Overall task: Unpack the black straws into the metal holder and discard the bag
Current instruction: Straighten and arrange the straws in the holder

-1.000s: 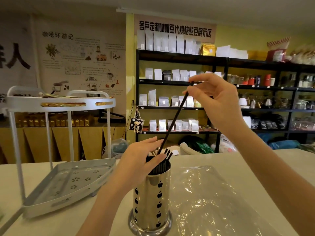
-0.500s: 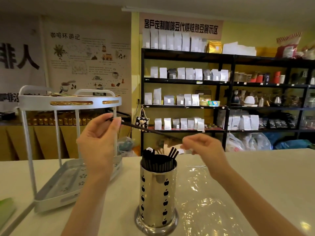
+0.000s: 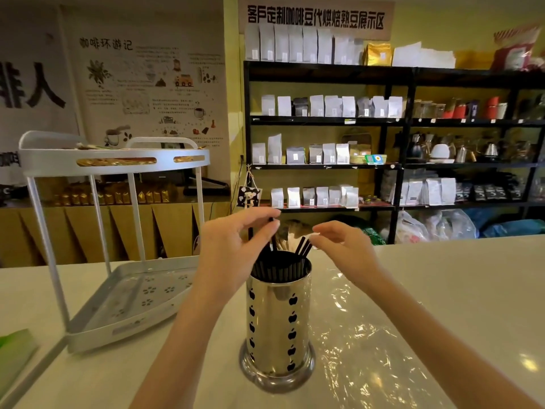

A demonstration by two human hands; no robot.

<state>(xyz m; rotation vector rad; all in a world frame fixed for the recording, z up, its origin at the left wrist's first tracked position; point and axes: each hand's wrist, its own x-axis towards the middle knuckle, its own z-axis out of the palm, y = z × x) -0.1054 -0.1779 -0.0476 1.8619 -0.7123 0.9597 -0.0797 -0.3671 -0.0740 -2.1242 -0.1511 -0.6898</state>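
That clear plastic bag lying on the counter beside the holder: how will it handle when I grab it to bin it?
The clear bag lies flat and wrinkled, so it is probably floppy and very light. Its glossy film looks slippery; scrunching may grip better than pinching. It lies against the metal holder, so dragging might nudge that.

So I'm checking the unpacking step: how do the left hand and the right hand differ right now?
The left hand pinches one black straw upright by its top; the right hand holds nothing, fingers loosely open. The left is over the near-left rim of the metal holder, the right past its right rim. Both hover at straw-top height.
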